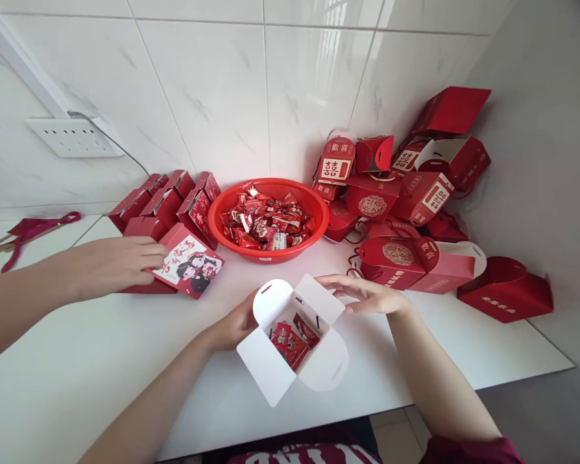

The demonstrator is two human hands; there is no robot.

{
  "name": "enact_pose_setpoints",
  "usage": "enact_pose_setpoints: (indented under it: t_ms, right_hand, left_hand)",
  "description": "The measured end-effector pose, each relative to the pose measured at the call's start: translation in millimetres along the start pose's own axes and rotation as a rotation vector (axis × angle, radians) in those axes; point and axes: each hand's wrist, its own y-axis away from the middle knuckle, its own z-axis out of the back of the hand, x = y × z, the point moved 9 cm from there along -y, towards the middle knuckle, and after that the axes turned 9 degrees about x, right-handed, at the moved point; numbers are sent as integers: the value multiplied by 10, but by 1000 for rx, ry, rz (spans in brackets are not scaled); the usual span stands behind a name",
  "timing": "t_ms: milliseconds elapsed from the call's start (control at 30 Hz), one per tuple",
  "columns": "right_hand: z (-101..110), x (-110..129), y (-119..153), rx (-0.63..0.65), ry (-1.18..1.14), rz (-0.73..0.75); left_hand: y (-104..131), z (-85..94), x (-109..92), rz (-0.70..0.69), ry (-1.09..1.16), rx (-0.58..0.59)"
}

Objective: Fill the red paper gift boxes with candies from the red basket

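Note:
An open gift box, white inside with its flaps folded out, is in front of me. Red-wrapped candies lie at its bottom. My left hand is closed around the box's left side, its fingertips hidden behind the wall. At the far right corner, my right hand holds the box by a raised flap, the fingers partly behind it. Just beyond the box is a red plastic basket full of wrapped candies.
At left, another person's hand touches a red box with a cartoon couple, beside several closed red boxes. Assembled red boxes are piled at right against the wall. Scissors lie far left, below a socket strip.

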Motion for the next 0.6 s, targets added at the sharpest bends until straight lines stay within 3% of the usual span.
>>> enact_pose_setpoints:
  t_ms: [67, 133, 233, 367, 600]
  right_hand:
    - [-33, -72, 28, 56, 62, -79]
    - [-86, -114, 25, 95, 110, -127]
    - [-164, -89, -55, 76, 152, -113]
    - [-220, 85, -240, -84, 220, 17]
    - [-295, 184, -451, -254, 232, 154]
  left_hand:
    - [2, -164, -2, 78, 69, 259]
    - [31, -239, -17, 122, 122, 377]
    - [11, -174, 22, 139, 204, 240]
    - [-22, -117, 140, 129, 270, 23]
    - [-14, 23, 194, 140, 363, -206]
